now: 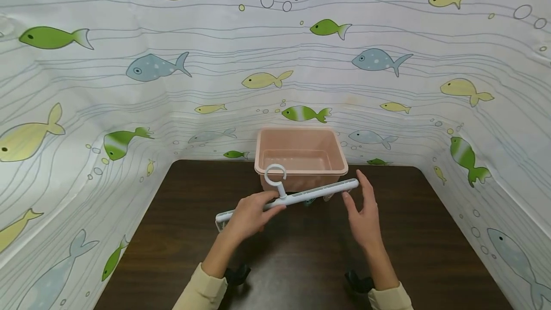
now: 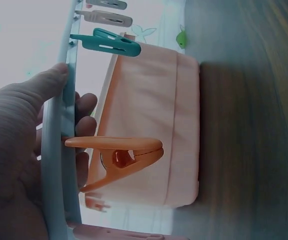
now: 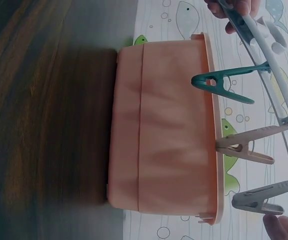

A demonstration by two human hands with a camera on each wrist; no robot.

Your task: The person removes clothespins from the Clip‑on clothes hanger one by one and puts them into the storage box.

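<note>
My left hand (image 1: 247, 216) grips a white hanger (image 1: 320, 193) near its middle, thumb on the near side and fingers behind, beside the hook (image 1: 275, 176). The bar tilts up to the right. Clothespins hang along it: an orange clothespin (image 2: 133, 145) below my left fingers, a teal clothespin (image 3: 221, 84), a beige clothespin (image 3: 249, 144) and a grey clothespin (image 3: 264, 196) towards the right end. My right hand (image 1: 363, 216) is at that end, thumb and forefinger spread about it. In the right wrist view a fingertip (image 3: 274, 227) touches the grey clothespin's lower leg.
A pink plastic basin (image 1: 301, 172) stands at the back of the dark wooden table (image 1: 292, 262), just behind the hanger. A white sheet printed with fish (image 1: 258, 51) walls the table's back and sides. Dark straps (image 1: 236, 275) sit at both wrists.
</note>
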